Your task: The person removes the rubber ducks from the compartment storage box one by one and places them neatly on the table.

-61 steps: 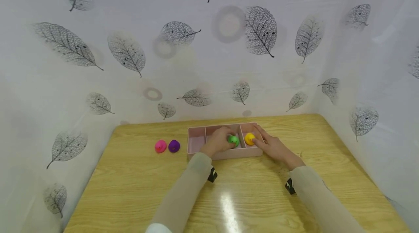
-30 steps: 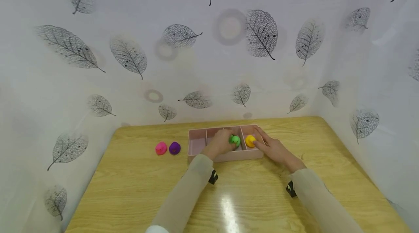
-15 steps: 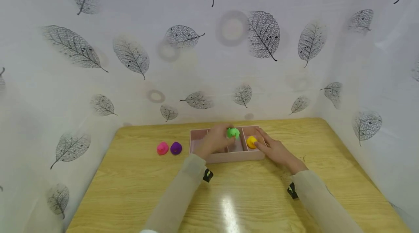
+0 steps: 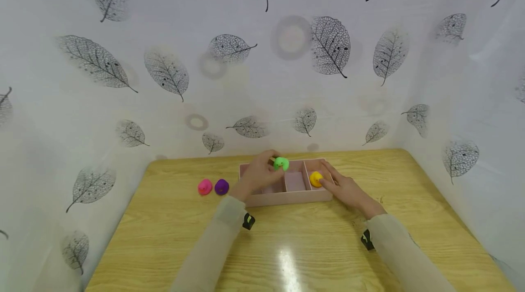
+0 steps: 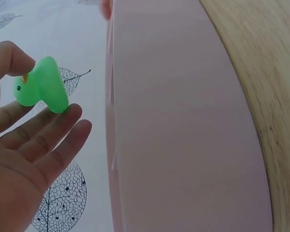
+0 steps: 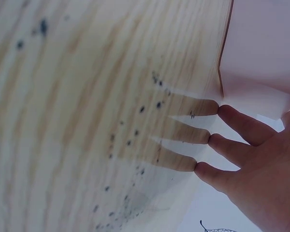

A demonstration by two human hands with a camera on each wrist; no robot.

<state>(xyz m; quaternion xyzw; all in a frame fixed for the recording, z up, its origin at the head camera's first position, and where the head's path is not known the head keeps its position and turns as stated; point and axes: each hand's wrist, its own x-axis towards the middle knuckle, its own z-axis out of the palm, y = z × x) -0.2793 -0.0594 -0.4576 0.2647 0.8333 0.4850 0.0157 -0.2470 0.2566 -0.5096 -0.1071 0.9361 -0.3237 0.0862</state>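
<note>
My left hand (image 4: pixel 259 174) pinches a small green rubber duck (image 4: pixel 281 164) between thumb and fingers, raised over a pink divided box (image 4: pixel 291 198). In the left wrist view the duck (image 5: pixel 41 84) shows its orange beak, and the lower fingers spread loosely beneath it. At the box's right end, my right hand (image 4: pixel 346 189) grips the end wall, thumb over the rim beside a yellow rubber duck (image 4: pixel 316 179) in the end compartment. Its other fingers (image 6: pixel 229 147) stretch down outside the box, their tips on the table; the thumb is hidden in that view.
A pink rubber duck (image 4: pixel 205 186) and a purple rubber duck (image 4: pixel 222 186) sit on the wooden table (image 4: pixel 164 237) left of the box. Behind the table hangs a white curtain (image 4: pixel 254 82) with leaf prints. Small dark specks (image 6: pixel 140 110) mark the table near the right hand.
The left hand has lifted the green duck out of its compartment and carried it up and leftward. The right hand and yellow duck keep their places at the box's end.
</note>
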